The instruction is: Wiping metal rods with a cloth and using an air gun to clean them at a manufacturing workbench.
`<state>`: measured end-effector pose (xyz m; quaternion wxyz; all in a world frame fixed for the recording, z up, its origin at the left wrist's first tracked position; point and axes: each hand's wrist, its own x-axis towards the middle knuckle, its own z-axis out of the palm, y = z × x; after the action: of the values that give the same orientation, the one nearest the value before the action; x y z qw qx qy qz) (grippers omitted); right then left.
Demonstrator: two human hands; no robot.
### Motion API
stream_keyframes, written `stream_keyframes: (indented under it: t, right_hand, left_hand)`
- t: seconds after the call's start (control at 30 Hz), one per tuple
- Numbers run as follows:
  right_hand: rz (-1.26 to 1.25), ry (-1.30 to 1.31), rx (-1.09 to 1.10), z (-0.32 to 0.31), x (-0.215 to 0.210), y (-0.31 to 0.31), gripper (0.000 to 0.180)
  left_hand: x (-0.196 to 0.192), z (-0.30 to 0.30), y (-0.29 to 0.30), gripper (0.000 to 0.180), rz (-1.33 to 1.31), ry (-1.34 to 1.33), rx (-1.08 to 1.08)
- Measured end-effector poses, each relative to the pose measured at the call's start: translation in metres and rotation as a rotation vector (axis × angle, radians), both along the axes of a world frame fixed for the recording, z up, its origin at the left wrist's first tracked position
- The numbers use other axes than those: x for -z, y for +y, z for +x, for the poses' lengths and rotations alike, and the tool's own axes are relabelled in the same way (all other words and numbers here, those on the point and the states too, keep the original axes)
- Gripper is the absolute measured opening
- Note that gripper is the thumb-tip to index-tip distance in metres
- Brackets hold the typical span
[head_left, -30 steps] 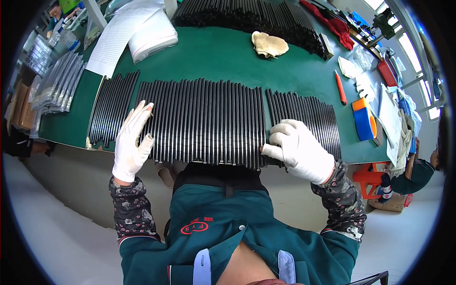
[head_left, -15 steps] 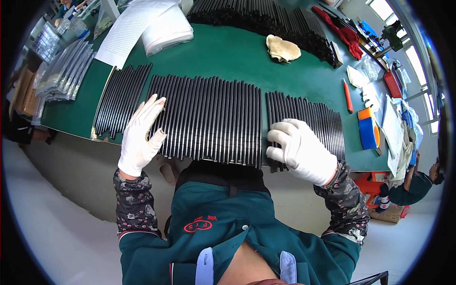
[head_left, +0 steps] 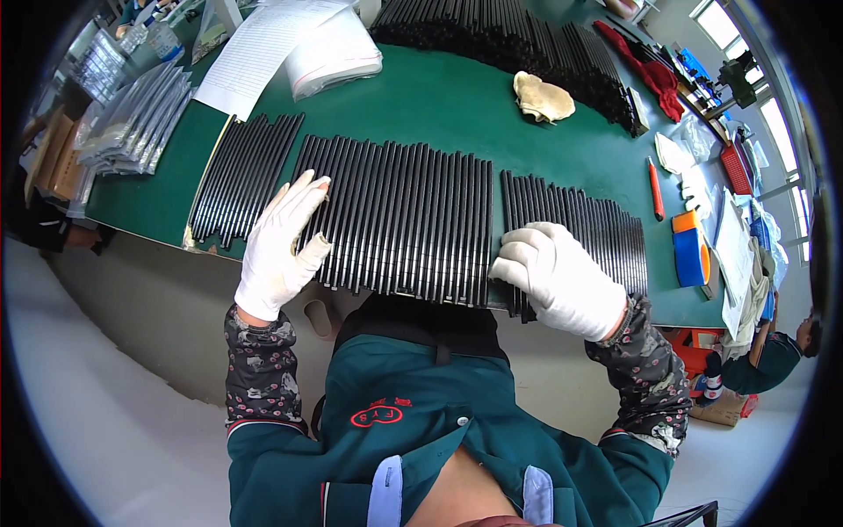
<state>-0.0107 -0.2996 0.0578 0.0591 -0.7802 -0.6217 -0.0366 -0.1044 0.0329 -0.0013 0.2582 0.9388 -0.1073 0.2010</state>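
Note:
Slim black rods lie side by side on the green table in three groups: a left group [head_left: 245,176], a wide middle group [head_left: 399,220] and a right group [head_left: 587,233]. My left hand [head_left: 283,250], in a white glove with bare fingertips showing, rests open along the left edge of the middle group. Its fingers point away from me. My right hand [head_left: 562,277], also gloved in white, is closed, fingers bent together over the front of the right group beside the gap. Whatever its fingertips hold, if anything, is hidden beneath the glove.
A large pile of black rods [head_left: 509,39] lies at the back, near a cream cloth [head_left: 543,98]. Paper sheets [head_left: 259,57] and bagged packs [head_left: 140,119] are at left. An orange pen [head_left: 656,189] and blue tape [head_left: 690,257] lie right. A person [head_left: 768,356] sits far right.
The whole view has shifted slightly, moving the table rightward in the picture. My right hand's fingers have drawn closer together near the middle group's right edge. My left hand keeps its place against the rods.

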Motion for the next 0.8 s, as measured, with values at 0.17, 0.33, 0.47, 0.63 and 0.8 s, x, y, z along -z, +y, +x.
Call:
stream_keyframes:
  t: [0.17, 0.33, 0.47, 0.63, 0.8]
  right_hand:
    - [-0.049, -0.051, -0.009, -0.001, -0.009, 0.008, 0.025]
    - [-0.013, 0.029, -0.026, 0.003, -0.004, 0.011, 0.032]
    - [-0.088, 0.028, -0.007, 0.002, -0.005, 0.019, 0.030]
    - [-0.059, 0.071, -0.041, 0.006, -0.003, 0.024, 0.033]
    - [0.039, 0.068, -0.040, 0.006, 0.000, 0.030, 0.034]
  left_hand:
    - [0.000, -0.001, 0.000, 0.062, 0.006, -0.009, -0.006]
    - [0.003, -0.001, 0.003, 0.059, 0.018, -0.009, -0.002]
    - [0.002, -0.002, 0.001, 0.068, 0.002, 0.024, -0.010]
    - [0.002, -0.002, 0.001, 0.067, -0.015, 0.016, 0.007]
    - [0.000, -0.002, 0.001, 0.060, 0.002, -0.007, -0.005]
